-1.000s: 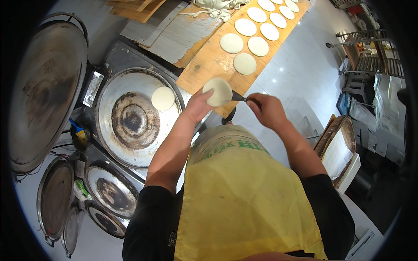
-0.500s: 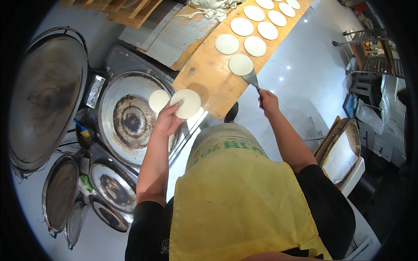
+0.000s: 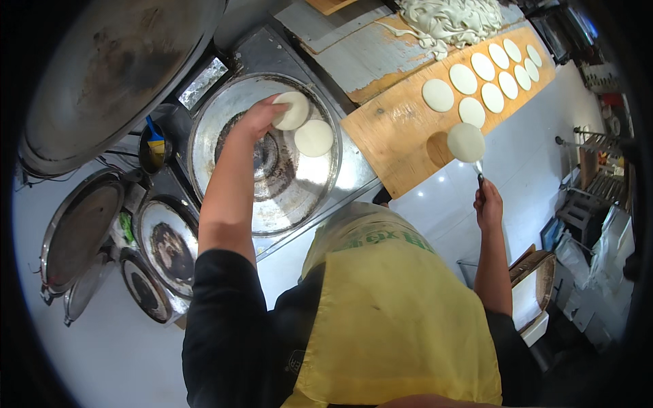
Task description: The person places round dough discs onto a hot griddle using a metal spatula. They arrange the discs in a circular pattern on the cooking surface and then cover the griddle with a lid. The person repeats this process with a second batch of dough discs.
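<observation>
My left hand [image 3: 257, 117] grips a pale flat dough disc [image 3: 294, 111] over the upper part of a large round, scorched metal pan [image 3: 299, 187]; another disc [image 3: 313, 139] lies on the pan beside it. My right hand [image 3: 488, 202] is closed round the dark handle of a metal spatula [image 3: 477, 166], with a dough disc [image 3: 466, 141] resting on its blade just off the row of discs. Several more discs [image 3: 493, 98] lie on a long wooden board [image 3: 384, 156] to the right of the pan.
A heap of dough strands [image 3: 449, 20] sits on a worn surface behind the board. A large griddle lid [image 3: 102, 75] rises at upper left, a container [image 3: 158, 155] with a blue-handled brush beside it. More round pans [image 3: 78, 231] stand lower left, a woven basket [image 3: 537, 285] and wheeled racks [image 3: 592, 163] at right.
The view has turned, shifting the board rightward. My left hand has carried its disc from the board's near end onto the pan. The spatula in my right hand now carries a disc from the board.
</observation>
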Motion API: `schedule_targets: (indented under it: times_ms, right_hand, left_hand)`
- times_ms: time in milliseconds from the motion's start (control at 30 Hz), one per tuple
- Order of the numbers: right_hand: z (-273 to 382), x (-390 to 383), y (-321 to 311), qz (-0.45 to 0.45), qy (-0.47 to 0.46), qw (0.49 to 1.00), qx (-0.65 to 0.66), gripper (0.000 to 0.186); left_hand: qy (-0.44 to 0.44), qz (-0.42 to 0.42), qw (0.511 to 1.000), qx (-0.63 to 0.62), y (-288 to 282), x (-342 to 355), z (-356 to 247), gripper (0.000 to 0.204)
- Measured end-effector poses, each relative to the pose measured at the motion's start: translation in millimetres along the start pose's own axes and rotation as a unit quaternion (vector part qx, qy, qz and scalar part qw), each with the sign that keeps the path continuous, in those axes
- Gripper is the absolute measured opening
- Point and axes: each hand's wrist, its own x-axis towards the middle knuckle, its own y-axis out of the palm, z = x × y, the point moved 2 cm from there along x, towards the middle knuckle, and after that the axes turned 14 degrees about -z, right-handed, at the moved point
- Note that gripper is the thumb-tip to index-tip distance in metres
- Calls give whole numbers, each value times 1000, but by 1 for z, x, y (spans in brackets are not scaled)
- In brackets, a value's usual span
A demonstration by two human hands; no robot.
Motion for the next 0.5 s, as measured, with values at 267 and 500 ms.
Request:
schedule_targets:
  times_ms: [267, 500]
  right_hand:
    - [1, -63, 16, -31, -25, 999, -2, 27]
    - [10, -88, 50, 32, -49, 997, -40, 27]
  left_hand:
    - [96, 73, 969, 215, 8, 80, 6, 38]
    - [276, -105, 885, 360, -4, 88, 3, 35]
